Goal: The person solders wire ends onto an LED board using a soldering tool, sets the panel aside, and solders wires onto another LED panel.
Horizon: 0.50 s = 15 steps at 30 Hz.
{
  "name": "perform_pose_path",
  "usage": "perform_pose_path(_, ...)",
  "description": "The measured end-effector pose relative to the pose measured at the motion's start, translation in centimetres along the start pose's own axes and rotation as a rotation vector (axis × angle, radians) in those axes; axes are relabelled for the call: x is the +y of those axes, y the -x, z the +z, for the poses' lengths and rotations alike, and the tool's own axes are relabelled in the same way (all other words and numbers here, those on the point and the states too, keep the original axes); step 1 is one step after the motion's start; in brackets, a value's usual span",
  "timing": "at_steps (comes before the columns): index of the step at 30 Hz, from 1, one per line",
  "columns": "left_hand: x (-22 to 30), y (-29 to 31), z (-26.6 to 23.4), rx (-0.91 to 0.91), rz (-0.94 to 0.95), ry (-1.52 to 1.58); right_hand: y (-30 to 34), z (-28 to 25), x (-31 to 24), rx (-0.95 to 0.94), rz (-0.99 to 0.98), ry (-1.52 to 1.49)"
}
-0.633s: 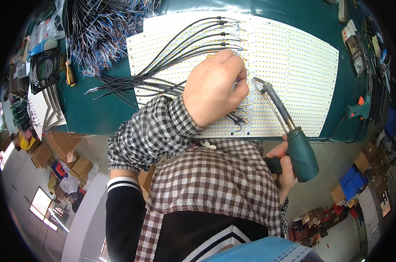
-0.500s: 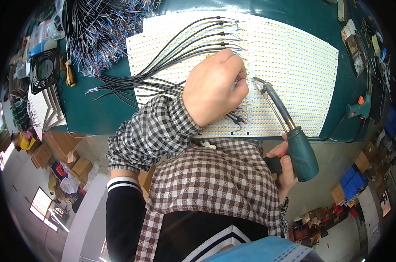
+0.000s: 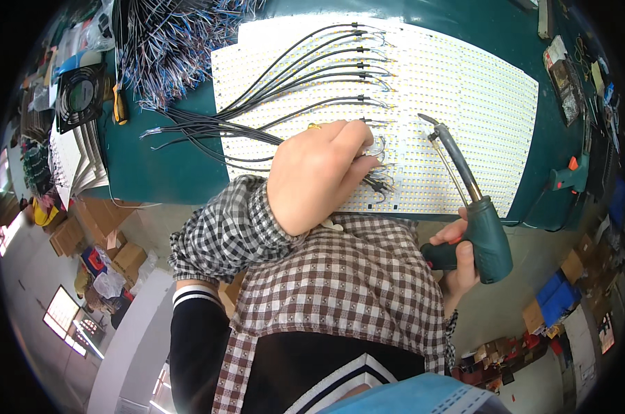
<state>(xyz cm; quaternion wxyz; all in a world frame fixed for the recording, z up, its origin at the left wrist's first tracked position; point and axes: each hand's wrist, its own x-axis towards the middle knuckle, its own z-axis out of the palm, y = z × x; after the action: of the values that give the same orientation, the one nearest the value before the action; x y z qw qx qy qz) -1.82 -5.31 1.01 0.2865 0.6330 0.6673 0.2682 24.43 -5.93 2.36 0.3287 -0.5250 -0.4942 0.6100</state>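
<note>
White LED panels [image 3: 491,131] dotted with small yellow chips lie on the green table. Black cables [image 3: 278,69] run across them from the left, their thin stripped wires [image 3: 381,77] ending along a middle column. Over the nearer cables my left hand [image 3: 316,172] is closed in a pinch at a cable's wire end; the fingers hide most of that cable. My right hand [image 3: 460,259] wraps round the handle of a green soldering gun [image 3: 488,241]. Its bent metal tip [image 3: 426,119] stands above the panel, to the right of my left hand and apart from the wires.
A thick bundle of cables with coloured wire ends [image 3: 171,55] lies at the far left. Near it are a black fan [image 3: 81,96], a yellow-handled screwdriver [image 3: 121,107] and stacked white panels [image 3: 78,165]. At the right edge lie a green tool [image 3: 567,176] and a worn metal box [image 3: 560,79].
My left hand has moved nearer and slightly left, uncovering a cable and its wires. The soldering gun's tip has shifted right and away from the left fingers. The whole view has shifted slightly.
</note>
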Motion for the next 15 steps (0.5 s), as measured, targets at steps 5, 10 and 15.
perform_pose_path(5, -0.1, -0.2, 0.7, 0.114, 0.053, -0.038, 0.4, -0.1, 0.4, 0.030, 0.005, -0.035)
perform_pose_path(10, 0.5, -0.3, 1.2, 0.193, 0.000, -0.141, 0.5, -0.2, 0.6, 0.051, -0.003, -0.057)
perform_pose_path(15, -0.9, -1.1, 1.9, 0.229, 0.116, 0.097, 0.5, -0.5, 1.0, 0.036, -0.017, -0.068)
